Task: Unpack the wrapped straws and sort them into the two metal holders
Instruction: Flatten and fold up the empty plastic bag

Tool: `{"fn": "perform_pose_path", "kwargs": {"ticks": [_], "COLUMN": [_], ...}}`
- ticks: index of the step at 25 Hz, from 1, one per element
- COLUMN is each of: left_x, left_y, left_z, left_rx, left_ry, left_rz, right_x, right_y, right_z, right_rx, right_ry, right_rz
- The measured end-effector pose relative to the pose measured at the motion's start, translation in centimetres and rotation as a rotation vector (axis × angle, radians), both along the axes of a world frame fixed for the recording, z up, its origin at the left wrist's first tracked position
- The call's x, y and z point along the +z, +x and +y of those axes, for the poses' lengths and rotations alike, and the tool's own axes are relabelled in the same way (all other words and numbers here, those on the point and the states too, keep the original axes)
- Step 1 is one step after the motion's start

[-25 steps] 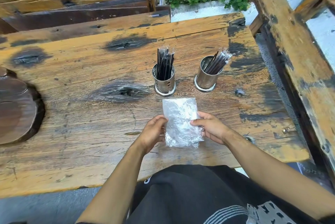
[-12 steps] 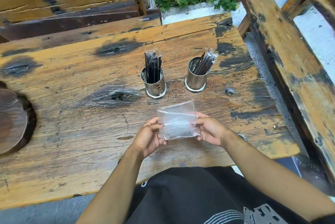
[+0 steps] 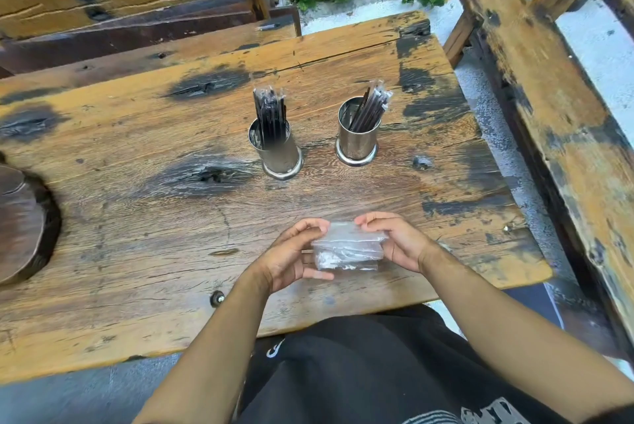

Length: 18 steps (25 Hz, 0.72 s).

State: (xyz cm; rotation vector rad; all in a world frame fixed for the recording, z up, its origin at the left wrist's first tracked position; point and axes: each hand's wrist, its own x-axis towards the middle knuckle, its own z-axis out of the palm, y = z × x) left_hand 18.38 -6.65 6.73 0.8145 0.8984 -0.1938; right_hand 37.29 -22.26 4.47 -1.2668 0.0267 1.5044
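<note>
Both hands have folded the clear plastic bag (image 3: pixel 348 248) smaller and lower than before. It sits between them, just above the wooden surface (image 3: pixel 137 217). Left hand (image 3: pixel 291 253) and right hand (image 3: pixel 398 240) curl round its ends. Wrapped straws (image 3: pixel 269 114) stand in two metal holders (image 3: pixel 281 156) farther back.
</note>
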Motion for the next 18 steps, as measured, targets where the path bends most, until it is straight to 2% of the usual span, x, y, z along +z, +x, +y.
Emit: {"fn": "perform_pose_path", "kwargs": {"ticks": [2,6,10,12,18], "left_x": [-0.3,-1.1,-1.9,-2.4,-4.4], "left_y": [0.3,2.5,5.2,6.6,9.8], "left_z": [-0.9,-3.4,-4.9,-5.2,-6.5], "left_rx": [-0.021,0.104,0.161,0.112,-0.209], "left_ry": [-0.016,0.099,0.183,0.222,0.287], "left_rz": [-0.016,0.022,0.065,0.057,0.076], "right_x": [-0.1,-0.3,-0.6,-1.0,-2.3], "right_y": [0.4,1.1,1.8,2.0,1.1], "right_z": [-0.9,-3.0,-5.2,-6.3,-10.6], "right_rx": [-0.012,-0.096,-0.121,-0.124,-0.444], "right_ry": [-0.015,-0.067,-0.049,-0.061,-0.142], "right_rz": [-0.041,-0.105,-0.026,-0.033,-0.16]}}
